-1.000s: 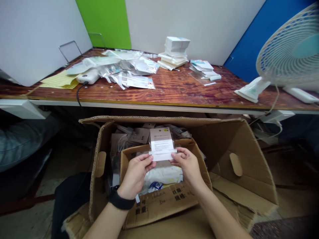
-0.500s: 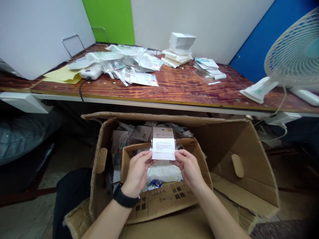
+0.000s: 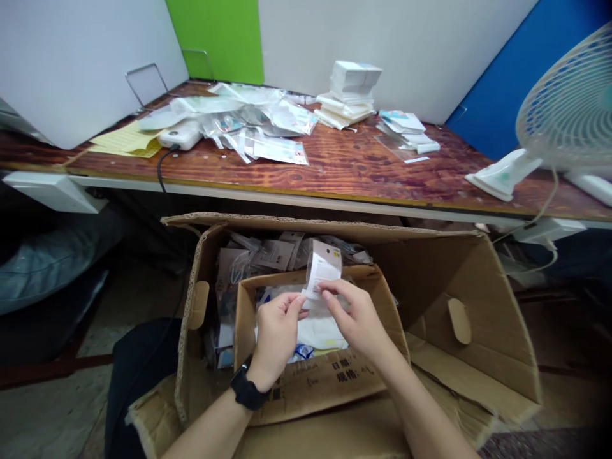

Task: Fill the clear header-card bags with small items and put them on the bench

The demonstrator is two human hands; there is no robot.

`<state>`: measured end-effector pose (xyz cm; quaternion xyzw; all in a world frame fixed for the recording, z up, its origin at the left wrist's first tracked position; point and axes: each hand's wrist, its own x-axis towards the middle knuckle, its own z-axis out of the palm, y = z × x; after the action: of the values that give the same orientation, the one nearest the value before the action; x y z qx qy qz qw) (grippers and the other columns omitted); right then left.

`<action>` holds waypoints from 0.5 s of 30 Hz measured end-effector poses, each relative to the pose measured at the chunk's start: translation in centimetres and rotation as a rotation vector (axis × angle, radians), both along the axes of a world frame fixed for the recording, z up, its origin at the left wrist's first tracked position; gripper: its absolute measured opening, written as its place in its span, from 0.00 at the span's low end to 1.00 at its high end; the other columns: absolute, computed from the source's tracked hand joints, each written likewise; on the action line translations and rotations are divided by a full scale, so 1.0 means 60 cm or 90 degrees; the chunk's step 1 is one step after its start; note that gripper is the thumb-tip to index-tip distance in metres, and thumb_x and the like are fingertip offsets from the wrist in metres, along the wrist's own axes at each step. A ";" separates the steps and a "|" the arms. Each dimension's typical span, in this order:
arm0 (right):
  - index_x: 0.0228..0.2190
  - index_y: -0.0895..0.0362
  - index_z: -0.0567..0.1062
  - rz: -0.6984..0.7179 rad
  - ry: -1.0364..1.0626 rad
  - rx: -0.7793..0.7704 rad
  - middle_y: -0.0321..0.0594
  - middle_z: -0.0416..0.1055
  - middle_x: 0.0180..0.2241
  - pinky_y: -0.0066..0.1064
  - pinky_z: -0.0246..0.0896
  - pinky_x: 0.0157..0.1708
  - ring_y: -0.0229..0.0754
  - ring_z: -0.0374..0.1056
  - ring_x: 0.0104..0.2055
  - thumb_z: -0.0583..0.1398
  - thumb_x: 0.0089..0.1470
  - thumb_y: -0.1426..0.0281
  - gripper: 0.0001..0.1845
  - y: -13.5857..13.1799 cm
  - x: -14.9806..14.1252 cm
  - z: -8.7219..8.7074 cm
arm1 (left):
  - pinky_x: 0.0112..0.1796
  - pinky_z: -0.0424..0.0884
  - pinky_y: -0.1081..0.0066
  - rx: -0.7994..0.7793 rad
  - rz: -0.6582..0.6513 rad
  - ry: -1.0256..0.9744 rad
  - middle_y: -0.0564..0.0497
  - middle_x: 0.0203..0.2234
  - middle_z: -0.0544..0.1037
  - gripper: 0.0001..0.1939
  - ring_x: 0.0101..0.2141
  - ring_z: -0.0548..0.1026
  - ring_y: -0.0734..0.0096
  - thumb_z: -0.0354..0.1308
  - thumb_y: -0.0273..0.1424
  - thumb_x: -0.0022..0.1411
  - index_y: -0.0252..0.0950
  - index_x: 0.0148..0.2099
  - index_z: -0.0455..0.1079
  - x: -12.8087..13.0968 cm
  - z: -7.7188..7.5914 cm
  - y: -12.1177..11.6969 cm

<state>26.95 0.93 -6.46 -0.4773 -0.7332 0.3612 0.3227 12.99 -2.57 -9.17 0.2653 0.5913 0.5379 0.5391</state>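
**Pinching a card-backed plastic packet (image 3: 324,268) over a cardboard box (image 3: 310,382) nested in a larger carton (image 3: 459,299)**

We are watching the left hand (image 3: 277,338) pinching the packet's lower end, while the right hand (image 3: 356,319) is holding its fingers (image 3: 325,288) pressed together against the packet's middle; we cannot quite tell whether they are gripping the film or only touching it. The packet's long axis is tilting up and slightly rightward from the pinch, its top standing clear above the cardboard box's far wall, and the right hand is lying nearer that free upper part.
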 end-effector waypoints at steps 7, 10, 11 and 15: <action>0.30 0.58 0.77 0.131 0.088 -0.229 0.37 0.72 0.26 0.28 0.61 0.30 0.39 0.66 0.29 0.56 0.52 0.70 0.10 0.028 0.007 0.008 | 0.32 0.70 0.72 0.108 -0.091 0.284 0.49 0.25 0.79 0.09 0.27 0.76 0.66 0.54 0.32 0.56 0.37 0.32 0.75 -0.002 0.001 -0.012; 0.29 0.58 0.77 0.165 0.098 -0.276 0.36 0.70 0.22 0.26 0.60 0.26 0.36 0.64 0.24 0.57 0.51 0.69 0.09 0.034 0.008 0.007 | 0.30 0.68 0.72 0.133 -0.095 0.338 0.49 0.25 0.79 0.09 0.26 0.76 0.66 0.54 0.31 0.57 0.38 0.33 0.76 -0.003 0.004 -0.012; 0.29 0.58 0.77 0.164 0.101 -0.281 0.36 0.70 0.22 0.26 0.60 0.26 0.36 0.63 0.24 0.57 0.50 0.69 0.09 0.035 0.007 0.006 | 0.31 0.68 0.73 0.142 -0.099 0.347 0.49 0.26 0.80 0.09 0.26 0.76 0.66 0.54 0.31 0.57 0.38 0.33 0.76 -0.004 0.005 -0.012; 0.28 0.57 0.78 0.148 0.109 -0.228 0.36 0.72 0.24 0.27 0.61 0.27 0.37 0.66 0.26 0.59 0.48 0.71 0.07 0.033 0.000 0.001 | 0.33 0.67 0.73 0.170 -0.121 0.379 0.49 0.28 0.80 0.10 0.29 0.76 0.66 0.52 0.30 0.58 0.39 0.36 0.75 -0.006 0.008 -0.013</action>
<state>26.94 2.91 -6.37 -0.4070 -0.6773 0.5595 0.2501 12.63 -3.34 -8.68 0.5329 0.6196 0.4571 0.3510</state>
